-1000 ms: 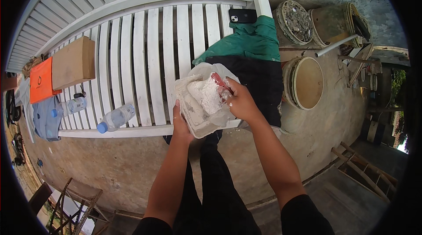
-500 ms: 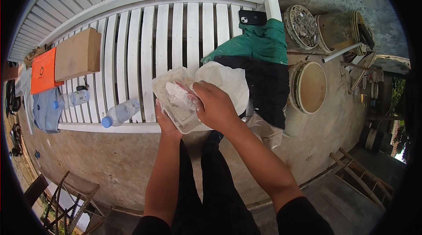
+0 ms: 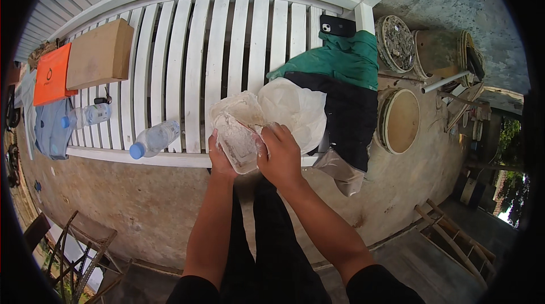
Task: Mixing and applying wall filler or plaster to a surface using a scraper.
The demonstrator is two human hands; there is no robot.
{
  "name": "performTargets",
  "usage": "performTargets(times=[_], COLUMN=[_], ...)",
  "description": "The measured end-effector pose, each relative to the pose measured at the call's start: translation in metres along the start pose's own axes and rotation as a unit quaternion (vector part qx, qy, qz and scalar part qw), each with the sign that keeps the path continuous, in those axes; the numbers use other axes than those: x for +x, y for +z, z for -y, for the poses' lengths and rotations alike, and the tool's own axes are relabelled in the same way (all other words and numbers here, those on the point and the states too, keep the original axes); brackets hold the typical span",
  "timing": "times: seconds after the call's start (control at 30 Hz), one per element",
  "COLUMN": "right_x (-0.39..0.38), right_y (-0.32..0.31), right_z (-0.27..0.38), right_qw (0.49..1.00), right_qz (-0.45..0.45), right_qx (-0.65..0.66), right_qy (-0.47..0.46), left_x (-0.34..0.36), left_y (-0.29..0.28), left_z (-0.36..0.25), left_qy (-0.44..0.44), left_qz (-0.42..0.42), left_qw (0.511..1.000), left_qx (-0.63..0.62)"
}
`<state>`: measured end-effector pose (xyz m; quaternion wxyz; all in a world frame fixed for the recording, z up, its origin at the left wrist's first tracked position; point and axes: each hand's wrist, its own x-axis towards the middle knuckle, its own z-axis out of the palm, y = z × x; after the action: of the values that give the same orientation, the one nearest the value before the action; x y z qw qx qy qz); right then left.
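A clear plastic tub (image 3: 237,99), its walls smeared white, sits in front of me with white powder or paste (image 3: 235,138) inside. My left hand (image 3: 221,155) grips its left near side, fingers under the tub and out of sight. My right hand (image 3: 279,153) is closed on a thin reddish tool (image 3: 245,126) that reaches into the tub. The hand covers most of that tool, so its kind does not show. White residue marks the right fingers. Just right of the tub lies a whitish plastic bag (image 3: 295,108).
The white slatted bench (image 3: 196,76) carries clear bottles (image 3: 156,138), a cardboard box (image 3: 99,54), an orange packet (image 3: 52,75), a black phone (image 3: 338,25) and green and black cloth (image 3: 340,57). Buckets (image 3: 400,119) stand on the floor at right.
The tool held a white lump above the tub; now it is lower, inside the tub, and the lump is no longer on view. The right hand has turned and come down.
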<state>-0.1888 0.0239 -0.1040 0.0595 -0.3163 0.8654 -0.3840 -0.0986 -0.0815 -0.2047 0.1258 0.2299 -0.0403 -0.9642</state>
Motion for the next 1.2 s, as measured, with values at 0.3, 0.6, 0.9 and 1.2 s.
performTargets(times=[0.3, 0.6, 0.9, 1.2], right_x=[0.002, 0.005, 0.011, 0.004], right_y=[-0.010, -0.018, -0.020, -0.039], right_z=[-0.007, 0.011, 0.020, 0.017], right_qw=[1.000, 0.984, 0.990, 0.988], right_qz=[-0.005, -0.049, -0.053, -0.075], right_qx=[0.008, 0.156, 0.130, 0.130], right_qy=[-0.001, 0.063, -0.011, 0.035], left_x=[-0.003, -0.019, -0.024, -0.030], left_y=[0.004, 0.013, 0.024, 0.034], left_z=[-0.002, -0.029, -0.032, -0.009], left_qy=[-0.018, 0.058, 0.084, 0.019], left_qz=[-0.042, -0.073, -0.058, -0.123], left_qw=[0.998, 0.994, 0.994, 0.990], left_qx=[0.033, 0.051, 0.039, 0.070])
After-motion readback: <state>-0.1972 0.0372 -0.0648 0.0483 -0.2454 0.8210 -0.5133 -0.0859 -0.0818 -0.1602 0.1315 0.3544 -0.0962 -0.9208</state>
